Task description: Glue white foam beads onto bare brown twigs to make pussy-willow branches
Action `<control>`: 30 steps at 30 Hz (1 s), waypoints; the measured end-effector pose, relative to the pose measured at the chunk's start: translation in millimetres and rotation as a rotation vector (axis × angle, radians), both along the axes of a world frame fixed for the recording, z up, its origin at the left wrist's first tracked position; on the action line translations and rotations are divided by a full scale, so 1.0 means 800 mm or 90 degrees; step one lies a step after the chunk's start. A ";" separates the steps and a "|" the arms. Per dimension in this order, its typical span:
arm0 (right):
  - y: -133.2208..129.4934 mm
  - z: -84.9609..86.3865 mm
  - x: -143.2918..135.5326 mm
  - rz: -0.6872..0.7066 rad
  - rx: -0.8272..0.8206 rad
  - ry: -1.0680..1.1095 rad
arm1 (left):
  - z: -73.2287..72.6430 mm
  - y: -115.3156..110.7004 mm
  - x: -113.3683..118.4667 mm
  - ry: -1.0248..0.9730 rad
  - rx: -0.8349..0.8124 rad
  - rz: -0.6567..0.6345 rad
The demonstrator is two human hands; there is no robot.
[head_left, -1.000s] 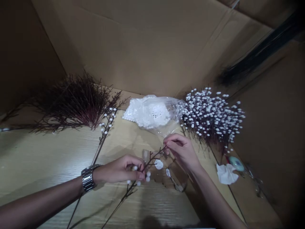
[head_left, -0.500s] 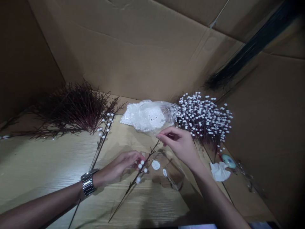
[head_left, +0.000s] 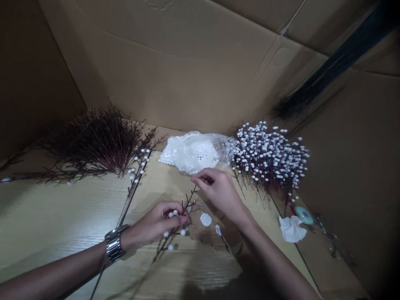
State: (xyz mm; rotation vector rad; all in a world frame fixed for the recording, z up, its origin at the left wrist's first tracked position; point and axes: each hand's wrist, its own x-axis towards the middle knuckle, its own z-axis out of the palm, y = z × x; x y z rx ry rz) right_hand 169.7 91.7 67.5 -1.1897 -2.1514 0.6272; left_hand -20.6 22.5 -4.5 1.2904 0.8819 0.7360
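One clear plastic bag (head_left: 223,146) lies on the table (head_left: 78,208), containing white balls (head_left: 171,155) too numerous for me to count. Two bundles flank it: bare dark twigs (head_left: 103,143) at left, white-tipped twigs (head_left: 270,156) at right. One branch (head_left: 189,202), with five balls visible to me, is held before the bag. Left hand (head_left: 161,220): closed around the branch's middle. Right hand (head_left: 218,189): pinched at its upper tip; fingertip contents cannot be determined.
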 end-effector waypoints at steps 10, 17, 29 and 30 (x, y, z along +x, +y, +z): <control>0.016 -0.005 0.017 0.021 -0.091 0.034 | -0.001 0.000 -0.001 0.061 0.021 -0.017; 0.015 0.001 0.023 0.039 -0.089 0.037 | 0.004 -0.004 0.001 0.118 0.075 -0.010; 0.010 0.004 0.023 0.035 -0.066 0.023 | 0.002 -0.008 0.004 0.108 0.107 0.037; 0.010 0.005 0.023 0.035 -0.061 0.022 | 0.002 -0.008 0.005 0.101 0.106 0.043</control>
